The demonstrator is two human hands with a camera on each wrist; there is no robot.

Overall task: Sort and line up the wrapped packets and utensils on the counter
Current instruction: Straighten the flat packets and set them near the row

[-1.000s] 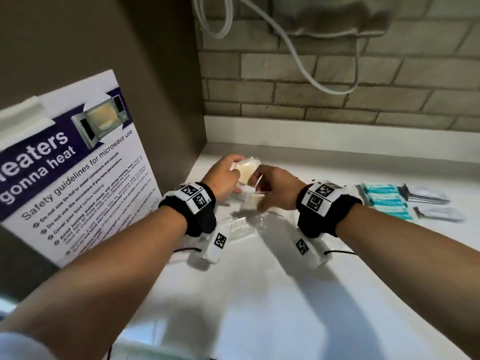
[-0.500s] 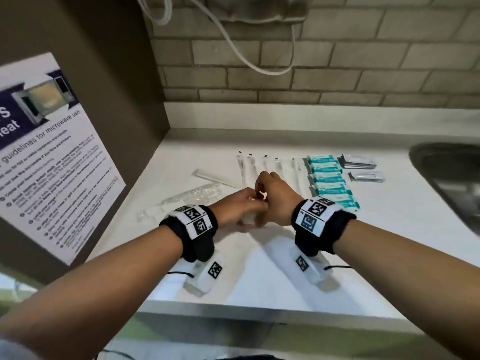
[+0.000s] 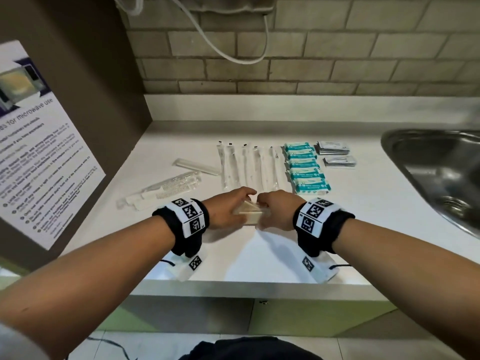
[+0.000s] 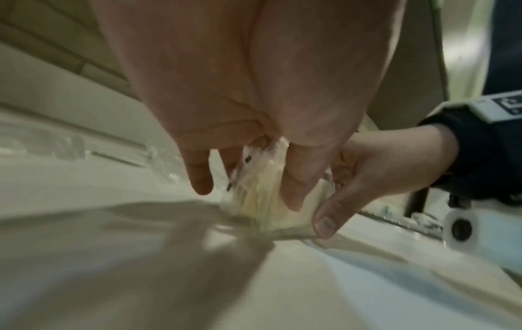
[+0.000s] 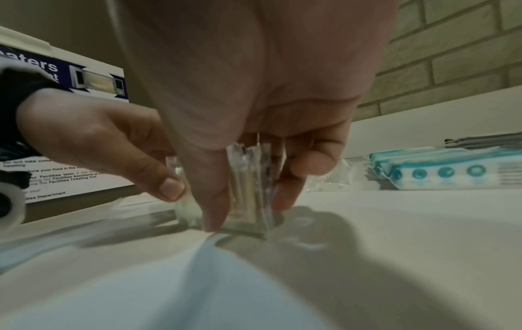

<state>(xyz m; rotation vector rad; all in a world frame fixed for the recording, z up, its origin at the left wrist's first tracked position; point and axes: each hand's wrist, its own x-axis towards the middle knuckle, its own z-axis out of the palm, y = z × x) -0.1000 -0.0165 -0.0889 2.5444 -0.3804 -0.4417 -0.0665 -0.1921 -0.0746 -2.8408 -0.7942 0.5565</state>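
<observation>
Both hands hold a small stack of clear-wrapped toothpick packets (image 3: 251, 213) upright on the white counter (image 3: 363, 216). My left hand (image 3: 228, 207) grips its left side; my right hand (image 3: 275, 211) pinches its right side. The stack (image 4: 259, 196) stands on edge between thumb and fingers, and the right wrist view shows the same packets (image 5: 248, 189). Behind the hands lie a row of long clear-wrapped utensils (image 3: 249, 165), a column of teal wipe packets (image 3: 306, 167) and two grey sachet piles (image 3: 335, 153). Wrapped combs (image 3: 166, 192) and a flat clear packet (image 3: 197, 166) lie loose at left.
A steel sink (image 3: 439, 172) is sunk into the counter at right. A brown cabinet side with a microwave safety poster (image 3: 39, 157) bounds the left. A brick wall (image 3: 285, 61) with a hanging white cable stands behind. The counter's front edge (image 3: 246, 288) is just below my wrists.
The hands carried the packet stack from the back left corner toward the counter's front and lowered it onto the surface in front of the utensil row; the view swung right, showing the sink.
</observation>
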